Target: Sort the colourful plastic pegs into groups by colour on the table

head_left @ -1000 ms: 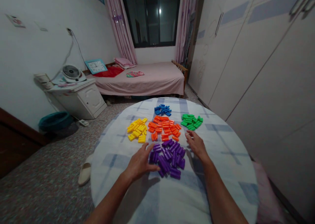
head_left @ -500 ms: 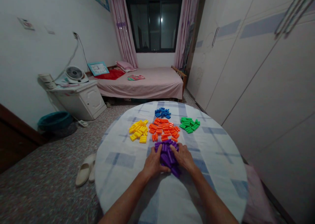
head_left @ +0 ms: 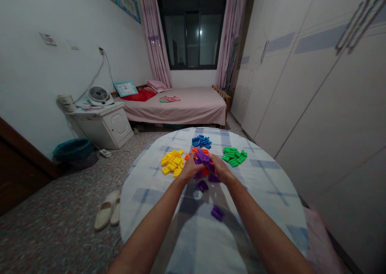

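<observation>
Between them, my left hand (head_left: 192, 167) and my right hand (head_left: 220, 168) are closed round a bunch of purple plastic pieces (head_left: 202, 156), held over the orange pieces (head_left: 197, 150). Most of the orange pile is hidden behind the hands and the purple bunch. Several purple pieces are out of the grasp: one blurred piece (head_left: 202, 185) is just below the hands, and another piece (head_left: 217, 213) is nearer me. Yellow pieces (head_left: 172, 161) are heaped left of my left hand. Green pieces (head_left: 234, 156) lie to the right, and blue pieces (head_left: 201, 142) at the back.
The round table (head_left: 144, 221) has a blue-and-white checked cloth. Beyond it stands a bed (head_left: 193, 105) with pink bedding. A white cabinet (head_left: 116, 125) with a fan (head_left: 99, 95) is at the left, slippers (head_left: 105, 211) on the floor. Tall wardrobes (head_left: 301, 105) line the right.
Both hands have lifted the purple pieces off the near side of the table and carried them forward over the orange pile. A few purple pieces have come away below the hands.
</observation>
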`<act>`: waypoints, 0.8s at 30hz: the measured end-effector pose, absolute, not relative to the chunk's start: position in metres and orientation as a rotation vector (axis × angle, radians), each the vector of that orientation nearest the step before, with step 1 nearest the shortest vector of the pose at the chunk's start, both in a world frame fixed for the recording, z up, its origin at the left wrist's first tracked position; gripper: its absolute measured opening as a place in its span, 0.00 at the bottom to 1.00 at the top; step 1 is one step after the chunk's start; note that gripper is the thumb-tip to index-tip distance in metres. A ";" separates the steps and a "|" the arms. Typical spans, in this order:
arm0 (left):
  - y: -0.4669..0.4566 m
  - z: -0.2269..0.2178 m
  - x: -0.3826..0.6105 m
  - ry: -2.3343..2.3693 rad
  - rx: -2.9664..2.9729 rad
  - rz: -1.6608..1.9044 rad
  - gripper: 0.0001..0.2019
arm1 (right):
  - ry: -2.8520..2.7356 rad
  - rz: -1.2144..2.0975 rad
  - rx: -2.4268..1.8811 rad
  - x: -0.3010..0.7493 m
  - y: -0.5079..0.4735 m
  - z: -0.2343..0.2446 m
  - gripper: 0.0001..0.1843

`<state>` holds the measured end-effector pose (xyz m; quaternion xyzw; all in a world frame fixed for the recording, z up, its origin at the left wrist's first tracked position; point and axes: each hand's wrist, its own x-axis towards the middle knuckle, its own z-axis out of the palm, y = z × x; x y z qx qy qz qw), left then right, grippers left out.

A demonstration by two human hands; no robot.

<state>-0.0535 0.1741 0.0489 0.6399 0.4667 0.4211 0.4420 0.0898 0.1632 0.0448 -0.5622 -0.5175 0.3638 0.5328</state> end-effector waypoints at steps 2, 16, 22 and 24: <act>0.179 0.052 -0.062 1.350 1.698 1.063 0.30 | -1.259 0.806 -1.404 0.100 0.159 0.054 0.18; 0.095 -0.017 -0.075 1.511 2.094 0.442 0.33 | -1.999 0.482 -1.945 0.095 0.039 -0.010 0.23; 0.109 -0.016 -0.057 1.602 2.171 0.477 0.21 | -1.711 0.427 -1.890 0.101 0.067 -0.029 0.20; 0.110 -0.018 -0.057 1.572 2.156 0.549 0.19 | -1.544 0.402 -1.902 0.111 0.079 -0.034 0.26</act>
